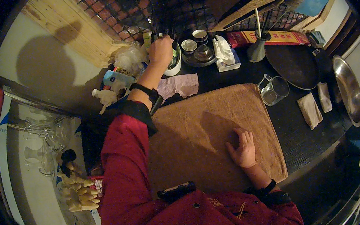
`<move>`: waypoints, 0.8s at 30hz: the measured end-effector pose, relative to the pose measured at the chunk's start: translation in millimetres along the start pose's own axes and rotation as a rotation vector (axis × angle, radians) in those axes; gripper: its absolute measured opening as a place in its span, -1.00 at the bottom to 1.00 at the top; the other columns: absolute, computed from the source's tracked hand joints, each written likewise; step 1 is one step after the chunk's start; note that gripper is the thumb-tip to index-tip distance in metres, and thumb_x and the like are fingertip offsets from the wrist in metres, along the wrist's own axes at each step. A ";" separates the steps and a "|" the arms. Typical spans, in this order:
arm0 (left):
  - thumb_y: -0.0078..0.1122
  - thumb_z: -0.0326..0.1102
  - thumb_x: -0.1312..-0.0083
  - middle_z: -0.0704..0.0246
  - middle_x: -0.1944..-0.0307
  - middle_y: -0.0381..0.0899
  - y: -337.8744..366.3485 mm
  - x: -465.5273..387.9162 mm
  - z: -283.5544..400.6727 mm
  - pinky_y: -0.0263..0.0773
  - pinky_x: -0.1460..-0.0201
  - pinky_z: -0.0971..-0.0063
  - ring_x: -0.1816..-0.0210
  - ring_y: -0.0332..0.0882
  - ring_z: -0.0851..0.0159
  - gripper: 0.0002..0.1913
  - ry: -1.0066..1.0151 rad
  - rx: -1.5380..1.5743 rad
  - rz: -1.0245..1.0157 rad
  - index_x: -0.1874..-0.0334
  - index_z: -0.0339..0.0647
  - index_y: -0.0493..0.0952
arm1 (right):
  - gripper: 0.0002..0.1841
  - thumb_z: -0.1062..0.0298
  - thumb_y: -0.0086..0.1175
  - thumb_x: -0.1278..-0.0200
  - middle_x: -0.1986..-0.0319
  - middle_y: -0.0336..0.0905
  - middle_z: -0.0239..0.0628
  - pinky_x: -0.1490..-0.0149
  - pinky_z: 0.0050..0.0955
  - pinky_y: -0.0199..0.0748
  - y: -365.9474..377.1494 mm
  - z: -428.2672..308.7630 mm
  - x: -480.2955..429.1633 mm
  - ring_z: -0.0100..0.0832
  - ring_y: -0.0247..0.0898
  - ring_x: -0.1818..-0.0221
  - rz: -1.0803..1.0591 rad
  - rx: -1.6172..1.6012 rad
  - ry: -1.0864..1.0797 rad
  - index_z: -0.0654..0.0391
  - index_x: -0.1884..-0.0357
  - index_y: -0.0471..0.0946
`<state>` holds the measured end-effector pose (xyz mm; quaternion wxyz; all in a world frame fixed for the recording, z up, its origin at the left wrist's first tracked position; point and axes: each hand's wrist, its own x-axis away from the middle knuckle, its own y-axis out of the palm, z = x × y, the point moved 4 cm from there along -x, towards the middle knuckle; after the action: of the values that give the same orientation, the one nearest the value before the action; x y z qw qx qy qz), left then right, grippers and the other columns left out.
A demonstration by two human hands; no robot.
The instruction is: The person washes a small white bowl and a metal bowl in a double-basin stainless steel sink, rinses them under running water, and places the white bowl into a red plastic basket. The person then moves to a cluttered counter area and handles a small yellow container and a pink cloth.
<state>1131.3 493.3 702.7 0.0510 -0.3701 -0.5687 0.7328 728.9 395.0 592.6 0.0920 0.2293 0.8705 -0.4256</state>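
My left hand [161, 51] is stretched out to the back of the table, its fingers bent down at the rim of a white oval container [175, 68] with dark and green items inside. Whether those fingers hold anything is hidden. My right hand [243, 149] lies on a brown towel [212, 109], fingers slightly apart, holding nothing. A wrinkled pinkish paper or cloth sheet [182, 85] lies between the towel and the container. Off the towel's far right corner stands a clear glass mug [274, 91]. A dark phone-like object [176, 191] sits by the towel's near edge.
Small cups [200, 35] on a round dark tray, a tissue pack [227, 54] and a grey vase [257, 50] line the back. Folded cloths [310, 110], a dark round tray [296, 67] and a metal dish [348, 89] are right. Plastic bags [131, 58] are left.
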 end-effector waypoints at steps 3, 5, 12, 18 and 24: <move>0.07 -0.26 -0.31 -0.01 0.38 0.63 6.1 -3.1 5.0 0.53 0.29 0.09 0.30 0.64 -0.08 -0.79 -0.011 0.024 -0.069 0.30 -0.27 0.56 | -0.43 0.37 0.30 0.07 0.06 0.45 -0.06 -0.12 -0.16 0.30 0.1 0.5 0.2 -0.01 0.32 0.02 -0.013 0.002 0.014 0.20 -0.06 0.38; 0.05 -0.26 -0.31 -0.02 0.37 0.63 10.4 -3.2 9.2 0.52 0.26 0.05 0.28 0.64 -0.08 -0.80 0.028 0.006 -0.122 0.27 -0.27 0.55 | -0.43 0.38 0.30 0.07 0.06 0.44 -0.06 -0.12 -0.16 0.30 -0.1 0.7 0.2 -0.01 0.32 0.02 -0.015 0.002 0.016 0.20 -0.06 0.38; 0.12 -0.13 -0.27 0.01 0.35 0.63 3.1 0.7 19.7 0.53 0.22 0.06 0.25 0.63 -0.09 -0.69 -0.001 0.084 -0.074 0.12 -0.23 0.50 | -0.43 0.37 0.29 0.05 0.06 0.44 -0.05 -0.12 -0.15 0.31 1.2 2.1 0.5 0.00 0.32 0.01 0.001 0.002 -0.001 0.21 -0.07 0.38; 0.14 -0.08 -0.23 0.08 0.28 0.65 1.2 -14.9 20.5 0.52 0.20 0.03 0.23 0.62 -0.08 -0.66 -0.050 0.050 -0.081 0.10 -0.17 0.55 | -0.47 0.39 0.27 0.04 0.08 0.45 -0.04 -0.11 -0.16 0.32 2.3 3.9 1.8 0.02 0.34 0.03 -0.012 0.027 0.009 0.23 -0.04 0.39; 0.22 -0.11 -0.13 0.06 0.27 0.65 0.7 -30.5 -2.7 0.53 0.14 0.06 0.20 0.62 -0.07 -0.70 -0.166 0.063 0.009 0.24 -0.19 0.60 | -0.46 0.42 0.28 0.07 0.09 0.46 -0.05 -0.11 -0.17 0.33 -0.2 0.6 0.1 0.01 0.35 0.03 -0.002 0.023 -0.010 0.23 -0.03 0.40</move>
<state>1155.1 480.1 716.7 0.0120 -0.3089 -0.5459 0.7787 728.8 394.5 592.3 0.0932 0.2273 0.8654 -0.4368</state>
